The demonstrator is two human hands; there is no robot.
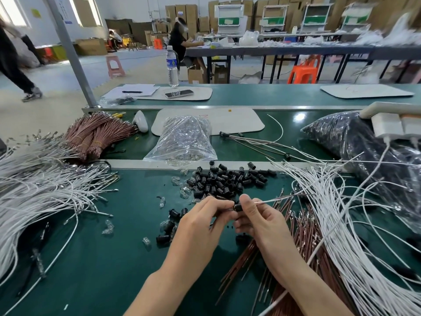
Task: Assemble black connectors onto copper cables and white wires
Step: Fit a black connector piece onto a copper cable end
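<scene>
Holding: left hand point(205, 215) pinches a black connector point(238, 207) just on the near side of the connector pile point(224, 179).
Other grip: right hand point(257, 217) pinches a white wire point(273, 200) at the connector's mouth.
Copper cables: copper cables point(293, 220) lie loose, right of the pile.
Writing: water bottle point(172, 65) beyond the pile; its blue label is too blurred to read.

Black connector point(238, 207) on white wire point(271, 201)

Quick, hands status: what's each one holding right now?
Left hand: pinches the black connector.
Right hand: pinches a white wire at the connector.
</scene>
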